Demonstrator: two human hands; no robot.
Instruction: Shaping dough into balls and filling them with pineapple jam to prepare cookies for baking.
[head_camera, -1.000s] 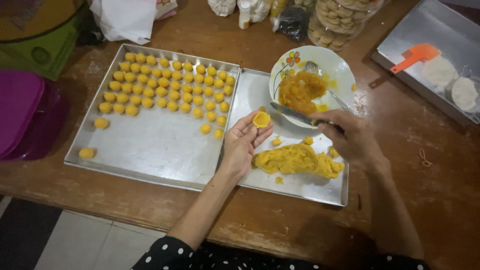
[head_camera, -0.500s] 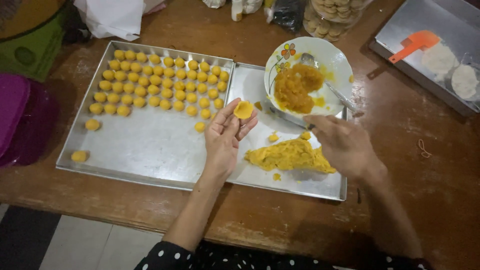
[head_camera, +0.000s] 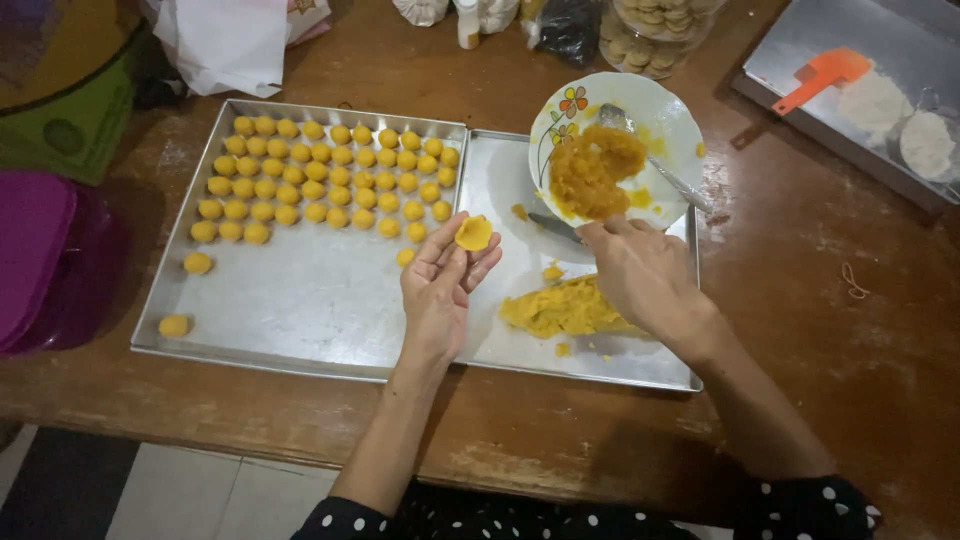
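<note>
Left hand (head_camera: 437, 290) palm up, flattened yellow dough disc (head_camera: 474, 233) resting on fingertips. Right hand (head_camera: 645, 275) just below floral plate (head_camera: 672, 115), pinching thin knife handle (head_camera: 556, 228), can't tell much more. Plate holds orange jam filling (head_camera: 592, 172) plus spoon (head_camera: 650, 158). Dough lump (head_camera: 562, 308) sits on smaller tray (head_camera: 500, 170). Big tray (head_camera: 300, 300) packed with rows of little yellow dough balls (head_camera: 330, 185). Wooden table (head_camera: 800, 330) underneath.

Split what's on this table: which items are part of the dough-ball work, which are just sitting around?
In use: left hand holding a flattened dough disc; right hand on a knife; plate of orange filling; dough lump; tray of dough balls.

Lying about: orange spatula, cookie jar, purple container, white bag.
</note>
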